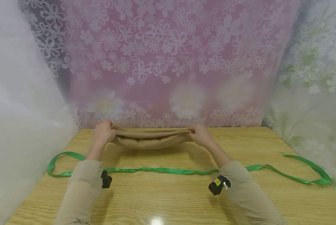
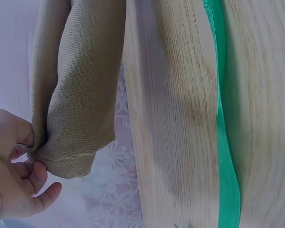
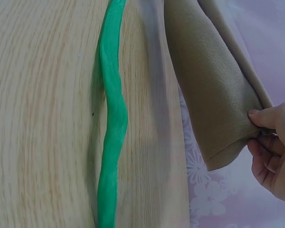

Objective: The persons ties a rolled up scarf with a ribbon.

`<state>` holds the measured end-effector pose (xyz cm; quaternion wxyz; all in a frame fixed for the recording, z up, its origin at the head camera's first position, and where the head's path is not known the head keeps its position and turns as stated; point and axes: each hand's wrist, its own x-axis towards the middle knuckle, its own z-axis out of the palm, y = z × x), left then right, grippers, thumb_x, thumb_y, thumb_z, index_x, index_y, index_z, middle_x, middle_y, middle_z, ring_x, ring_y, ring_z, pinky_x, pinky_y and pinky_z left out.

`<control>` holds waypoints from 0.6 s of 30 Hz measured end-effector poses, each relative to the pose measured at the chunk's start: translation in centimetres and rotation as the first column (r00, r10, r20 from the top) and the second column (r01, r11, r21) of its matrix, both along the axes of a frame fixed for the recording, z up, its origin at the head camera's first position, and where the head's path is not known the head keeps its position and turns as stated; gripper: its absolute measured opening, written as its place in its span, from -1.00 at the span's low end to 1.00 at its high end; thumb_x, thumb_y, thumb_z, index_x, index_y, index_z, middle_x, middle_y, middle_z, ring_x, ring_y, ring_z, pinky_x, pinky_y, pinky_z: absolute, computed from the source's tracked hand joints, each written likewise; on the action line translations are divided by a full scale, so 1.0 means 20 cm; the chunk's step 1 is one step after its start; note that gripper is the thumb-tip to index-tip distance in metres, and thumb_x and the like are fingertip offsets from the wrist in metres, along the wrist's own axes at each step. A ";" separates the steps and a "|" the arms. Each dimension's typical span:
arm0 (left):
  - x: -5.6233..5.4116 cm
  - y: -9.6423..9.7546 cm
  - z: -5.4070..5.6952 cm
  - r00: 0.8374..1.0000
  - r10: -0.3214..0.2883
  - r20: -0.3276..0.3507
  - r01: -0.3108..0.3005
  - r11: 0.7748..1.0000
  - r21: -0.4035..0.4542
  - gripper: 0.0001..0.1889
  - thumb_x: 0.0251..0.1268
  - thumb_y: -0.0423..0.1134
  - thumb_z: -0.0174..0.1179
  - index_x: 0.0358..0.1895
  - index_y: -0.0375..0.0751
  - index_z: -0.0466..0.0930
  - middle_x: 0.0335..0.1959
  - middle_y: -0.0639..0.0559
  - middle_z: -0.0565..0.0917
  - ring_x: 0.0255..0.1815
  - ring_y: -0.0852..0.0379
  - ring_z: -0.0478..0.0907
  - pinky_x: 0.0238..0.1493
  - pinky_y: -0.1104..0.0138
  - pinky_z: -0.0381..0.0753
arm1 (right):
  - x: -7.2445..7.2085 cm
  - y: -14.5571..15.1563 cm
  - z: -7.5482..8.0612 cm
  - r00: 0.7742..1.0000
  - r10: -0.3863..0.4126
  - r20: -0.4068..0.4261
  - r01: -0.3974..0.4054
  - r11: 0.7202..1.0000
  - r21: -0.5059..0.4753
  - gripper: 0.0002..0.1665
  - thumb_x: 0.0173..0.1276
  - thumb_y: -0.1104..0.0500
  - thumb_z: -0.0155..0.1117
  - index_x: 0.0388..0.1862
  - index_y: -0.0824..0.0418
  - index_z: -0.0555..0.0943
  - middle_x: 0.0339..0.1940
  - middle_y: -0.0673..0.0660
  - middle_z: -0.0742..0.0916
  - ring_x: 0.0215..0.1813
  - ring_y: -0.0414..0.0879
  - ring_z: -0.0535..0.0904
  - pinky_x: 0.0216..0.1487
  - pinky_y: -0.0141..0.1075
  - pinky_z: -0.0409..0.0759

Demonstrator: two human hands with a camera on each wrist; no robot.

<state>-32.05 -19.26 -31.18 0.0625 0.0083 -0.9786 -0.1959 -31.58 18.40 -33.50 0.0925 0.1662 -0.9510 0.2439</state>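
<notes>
Beyond a green ribbon (image 1: pixel 168 170) laid across a wood-grain counter (image 1: pixel 156 200), a person's left hand (image 1: pixel 104 132) and right hand (image 1: pixel 201 136) held up a folded tan cloth (image 1: pixel 151 143) by opposite ends. The left hand pinched its end between thumb and forefinger, the remaining fingers loosely bent beside the fabric. The right hand pinched the other end, thumb pressed on top and fingers curled in below. Between the two hands, set well apart, the cloth sagged in soft layers, raised over the counter on the far side of the ribbon, its shadow falling there. Both forearms, in beige sleeves (image 1: pixel 82 187), crossed above the ribbon, and a black device (image 1: pixel 219 185) at each wrist showed on the ribbon's near side. Past either arm, the ends of the ribbon curved back on themselves. Farther beyond the ribbon, behind the counter's far edge, hung a pink floral curtain (image 1: pixel 168 68).
</notes>
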 end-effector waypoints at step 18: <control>-0.02 0.14 -0.01 0.993 -0.040 -0.109 0.038 0.999 -0.017 -0.63 0.27 -0.35 -0.12 0.10 -0.41 0.42 0.00 -0.34 0.53 -0.07 -0.28 0.49 -0.13 -0.01 0.50 | 0.04 0.15 0.01 0.995 -0.002 -0.104 0.001 1.000 -0.001 -0.73 0.22 0.26 0.26 -0.10 0.33 0.67 -0.20 0.27 0.67 -0.26 0.09 0.55 -0.38 -0.16 0.50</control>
